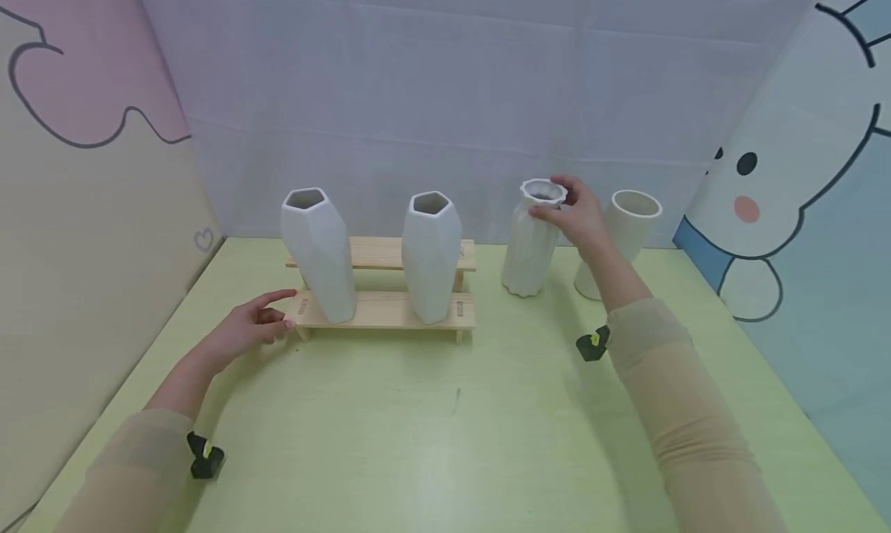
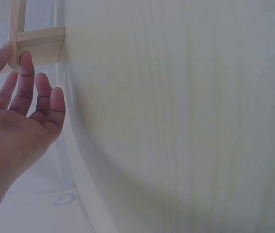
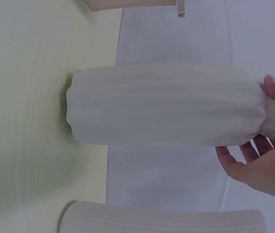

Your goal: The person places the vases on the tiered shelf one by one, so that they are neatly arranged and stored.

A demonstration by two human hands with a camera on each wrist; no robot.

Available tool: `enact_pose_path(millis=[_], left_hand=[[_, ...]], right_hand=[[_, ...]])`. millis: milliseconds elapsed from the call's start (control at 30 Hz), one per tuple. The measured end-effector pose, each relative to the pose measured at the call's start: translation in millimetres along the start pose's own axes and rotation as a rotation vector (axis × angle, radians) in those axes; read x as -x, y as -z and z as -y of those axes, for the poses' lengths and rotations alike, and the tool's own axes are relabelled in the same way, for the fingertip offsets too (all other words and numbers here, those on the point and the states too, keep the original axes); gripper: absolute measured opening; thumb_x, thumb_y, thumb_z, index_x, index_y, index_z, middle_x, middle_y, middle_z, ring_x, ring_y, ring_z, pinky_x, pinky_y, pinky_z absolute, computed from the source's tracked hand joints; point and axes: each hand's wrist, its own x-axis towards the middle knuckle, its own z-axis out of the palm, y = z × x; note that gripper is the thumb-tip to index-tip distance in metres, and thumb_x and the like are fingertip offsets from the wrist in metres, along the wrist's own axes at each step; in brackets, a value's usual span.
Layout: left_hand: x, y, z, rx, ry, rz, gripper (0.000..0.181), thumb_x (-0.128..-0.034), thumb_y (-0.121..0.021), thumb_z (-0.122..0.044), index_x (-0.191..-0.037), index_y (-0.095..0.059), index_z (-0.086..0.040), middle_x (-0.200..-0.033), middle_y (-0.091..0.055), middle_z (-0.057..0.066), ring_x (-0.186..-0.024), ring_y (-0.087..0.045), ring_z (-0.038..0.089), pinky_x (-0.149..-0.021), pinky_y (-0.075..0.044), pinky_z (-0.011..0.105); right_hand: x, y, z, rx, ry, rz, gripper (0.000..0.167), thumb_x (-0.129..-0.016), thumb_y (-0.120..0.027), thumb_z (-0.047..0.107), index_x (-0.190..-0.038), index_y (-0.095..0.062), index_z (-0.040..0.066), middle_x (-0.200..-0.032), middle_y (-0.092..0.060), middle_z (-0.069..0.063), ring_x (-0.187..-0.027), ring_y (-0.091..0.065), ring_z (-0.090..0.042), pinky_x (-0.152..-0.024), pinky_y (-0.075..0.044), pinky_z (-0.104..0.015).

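Right hand (image 1: 580, 214) pinching fluted vase (image 1: 529, 251) at neck; ribbed vase (image 1: 635, 229) standing at its three o'clock. Left hand (image 1: 247, 329) pinching two-step wooden stand (image 1: 380, 310); two faceted vases (image 1: 431, 258) standing between hands.

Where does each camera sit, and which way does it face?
Head: on the head, looking forward and down at the wooden stand and fluted vase; left hand, right hand, sleeves show.
Left wrist: worn there, facing the tabletop and wooden stand's end; the left hand shows.
Right wrist: worn there, facing the fluted vase; right hand shows at its neck.
Head and right wrist share the fluted vase.
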Motion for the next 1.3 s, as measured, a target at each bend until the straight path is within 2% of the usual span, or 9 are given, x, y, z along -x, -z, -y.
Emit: enact_pose_path(millis=[300, 800, 900, 1033, 1133, 1300], left_hand=[[2.3, -0.1, -3.2, -0.009, 0.015, 0.009, 0.067, -0.0920, -0.062, -0.031, -0.148, -0.029, -0.017, -0.112, -0.057, 0.020, -0.093, -0.058, 0.018, -0.078, -0.051, 0.030], [0.3, -0.7, -1.5, 0.000, -0.008, 0.004, 0.065, -0.0924, -0.062, -0.027, -0.148, -0.030, -0.012, -0.111, -0.059, 0.020, -0.091, -0.059, 0.017, -0.076, -0.052, 0.030], [0.4, -0.9, -1.7, 0.001, -0.012, 0.002, 0.066, -0.0922, -0.062, -0.026, -0.147, -0.030, -0.012, -0.109, -0.060, 0.019, -0.090, -0.060, 0.017, -0.075, -0.052, 0.030], [1.2, -0.6, -2.9, 0.003, -0.012, 0.000, 0.065, -0.0922, -0.062, -0.025, -0.147, -0.031, -0.012, -0.109, -0.060, 0.019, -0.089, -0.059, 0.016, -0.075, -0.052, 0.030], [2.1, -0.2, -3.9, -0.001, -0.012, 0.004, 0.065, -0.0923, -0.062, -0.025, -0.148, -0.030, -0.012, -0.110, -0.060, 0.021, -0.090, -0.059, 0.016, -0.075, -0.052, 0.030], [2.0, -0.5, -4.2, -0.009, 0.002, 0.007, 0.066, -0.0922, -0.062, -0.027, -0.148, -0.029, -0.013, -0.112, -0.059, 0.021, -0.092, -0.059, 0.017, -0.077, -0.052, 0.031]], right_hand=[[1.3, 4, 19, -0.003, -0.023, 0.014, 0.077, -0.076, -0.080, 0.019, -0.141, -0.039, 0.007, -0.139, -0.045, -0.012, -0.122, -0.044, -0.020, -0.103, -0.039, -0.035], [-1.4, 3, 53, -0.032, -0.012, 0.030, 0.077, -0.076, -0.080, 0.018, -0.141, -0.040, 0.008, -0.135, -0.048, -0.010, -0.117, -0.047, -0.018, -0.100, -0.041, -0.032], [-1.5, 2, 62, -0.047, -0.005, 0.022, 0.076, -0.075, -0.081, 0.017, -0.140, -0.042, 0.008, -0.129, -0.051, -0.007, -0.110, -0.049, -0.015, -0.095, -0.044, -0.028], [-0.7, 2, 73, -0.069, 0.009, 0.017, 0.074, -0.074, -0.081, 0.015, -0.137, -0.045, 0.007, -0.117, -0.054, -0.003, -0.099, -0.050, -0.011, -0.081, -0.047, -0.020], [0.3, 2, 81, -0.071, 0.022, 0.029, 0.073, -0.074, -0.081, 0.016, -0.137, -0.045, 0.007, -0.113, -0.054, 0.000, -0.094, -0.050, -0.011, -0.075, -0.046, -0.019], [2.2, 3, 97, -0.064, 0.014, 0.045, 0.073, -0.075, -0.081, 0.018, -0.138, -0.044, 0.010, -0.118, -0.052, -0.001, -0.098, -0.049, -0.013, -0.084, -0.047, -0.024]])
